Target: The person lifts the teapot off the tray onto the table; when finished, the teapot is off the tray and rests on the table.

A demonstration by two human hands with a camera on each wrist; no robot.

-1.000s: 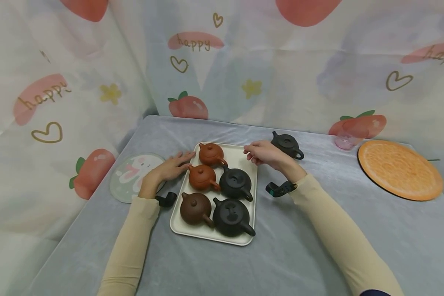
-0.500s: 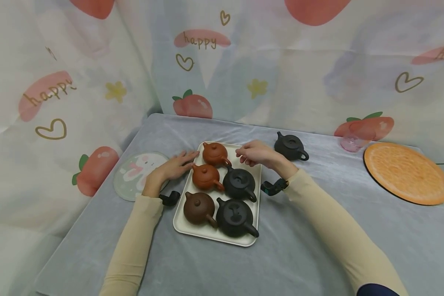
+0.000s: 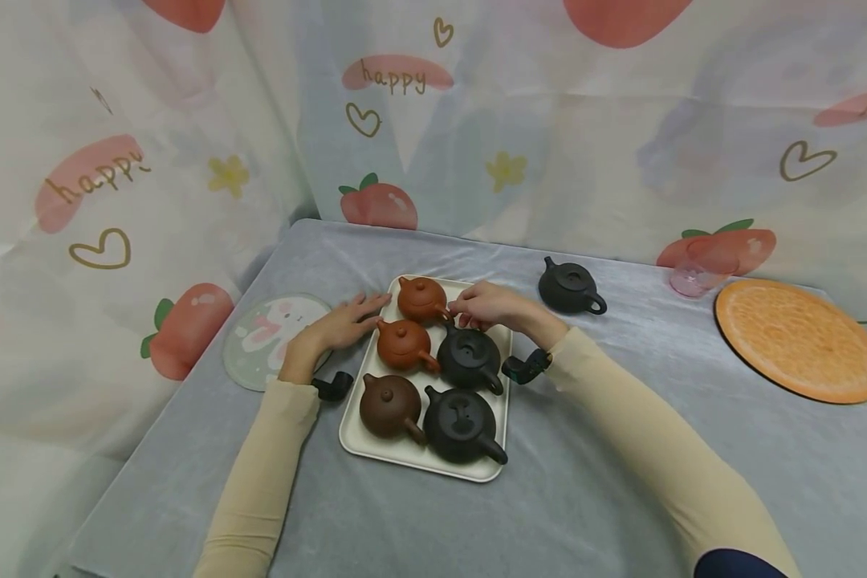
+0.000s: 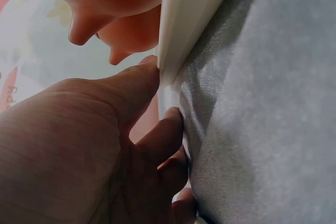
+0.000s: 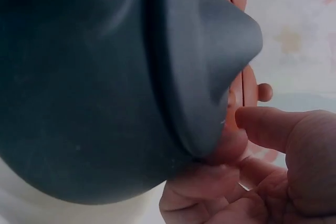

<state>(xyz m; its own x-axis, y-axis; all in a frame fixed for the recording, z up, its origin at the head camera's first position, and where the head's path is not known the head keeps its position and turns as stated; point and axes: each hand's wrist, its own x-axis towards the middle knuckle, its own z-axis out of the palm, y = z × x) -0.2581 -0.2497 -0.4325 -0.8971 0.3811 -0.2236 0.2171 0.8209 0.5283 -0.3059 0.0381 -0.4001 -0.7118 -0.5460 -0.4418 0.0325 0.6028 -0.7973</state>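
Observation:
On a cream tray stand several clay teapots. My right hand reaches over the tray's far right part, its thumb and index finger pinching the handle of the far reddish-orange teapot; a black teapot partly hides this contact in the right wrist view. Along the tray's left edge lies my left hand, fingers extended, thumb against the tray wall. Close to it is the second reddish-orange teapot. A dark brown teapot and a large black teapot fill the near end.
Another black teapot stands on the grey cloth right of the tray. A round rabbit mat lies at left. Far right are a pink transparent cup and a round orange mat. A printed curtain borders the table.
My right hand has moved left from the tray's far right edge to the handle of the far reddish-orange teapot. My left hand has stayed at the tray's left edge.

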